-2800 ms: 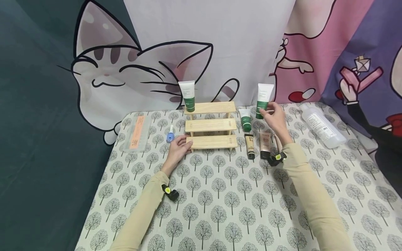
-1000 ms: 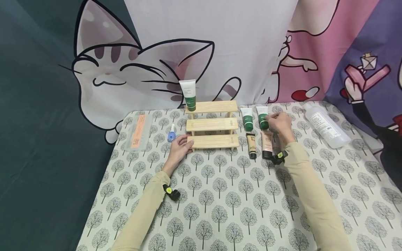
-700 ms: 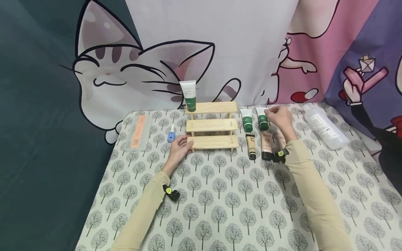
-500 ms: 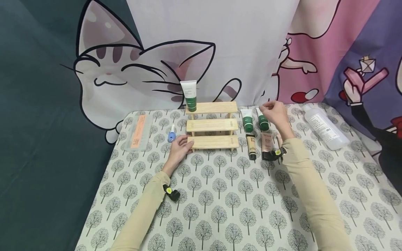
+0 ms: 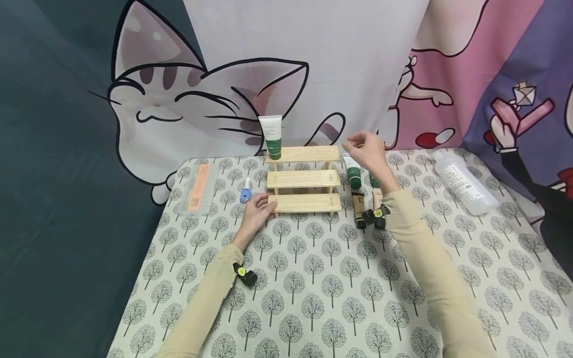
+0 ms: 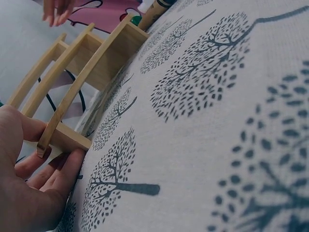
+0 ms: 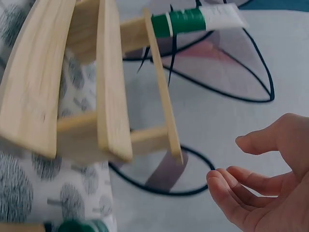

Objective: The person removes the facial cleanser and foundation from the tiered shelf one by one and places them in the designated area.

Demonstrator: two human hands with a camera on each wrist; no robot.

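A three-step wooden display rack (image 5: 304, 203) stands on the tree-print cloth. My left hand (image 5: 255, 214) grips the left end of its lowest step; in the left wrist view the thumb and fingers (image 6: 63, 174) close around that end. A white-and-green squeeze tube (image 5: 270, 136) stands cap-down at the left of the top step. My right hand (image 5: 368, 151) is raised just right of the top step, holding nothing, fingers loosely bent and thumb apart. Below it lie a green-and-white tube (image 5: 353, 177) and another green-capped tube (image 5: 374, 182), mostly hidden by the right wrist.
A gold tube (image 5: 358, 205) and a pink tube (image 5: 377, 199) lie nearer me, partly behind the wrist camera. At right lies a clear bottle (image 5: 465, 182). A small blue bottle (image 5: 245, 193) and a flat clear case (image 5: 197, 191) are left of the rack. A printed curtain (image 5: 340, 74) hangs behind.
My right hand has laid a white-and-green tube down beside the other one, let it go, then risen and moved left toward the rack. The left hand has stayed on the lowest step.
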